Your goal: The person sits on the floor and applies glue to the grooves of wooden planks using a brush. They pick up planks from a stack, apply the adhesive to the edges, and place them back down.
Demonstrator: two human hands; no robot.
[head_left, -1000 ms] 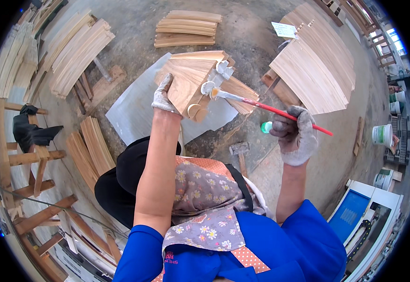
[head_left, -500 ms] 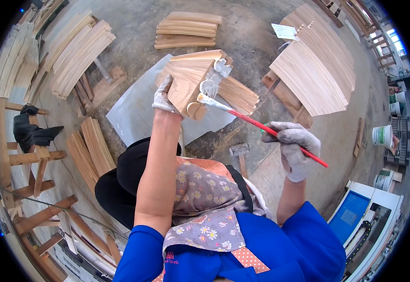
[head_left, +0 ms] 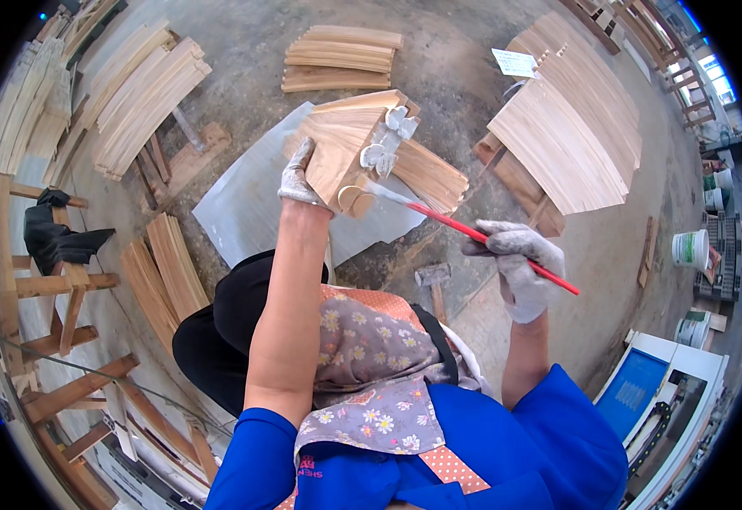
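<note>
My left hand (head_left: 300, 176), in a pale work glove, grips the near side of a stack of wooden slats (head_left: 337, 153), held tilted. Their shaped right-hand ends carry thick white paste, probably glue (head_left: 379, 156). The nearest rounded end (head_left: 354, 201) still shows mostly bare wood. My right hand (head_left: 524, 263), also gloved, is closed around the red handle of a brush (head_left: 460, 228). White-coated bristles of the brush meet or nearly touch that nearest rounded end. More slats (head_left: 430, 174) lie just behind and to the right.
A grey sheet (head_left: 243, 200) lies on the floor under the work. Stacked slats stand at the left (head_left: 145, 102), far middle (head_left: 341, 59) and right (head_left: 562, 140). A hammer (head_left: 434, 276) lies near my knees. White buckets (head_left: 690, 248) and a blue-and-white machine (head_left: 643, 382) line the right.
My right hand and the brush have shifted a little left and nearer me. The bristles moved from the middle slat end to the nearest one. My left hand stays almost still.
</note>
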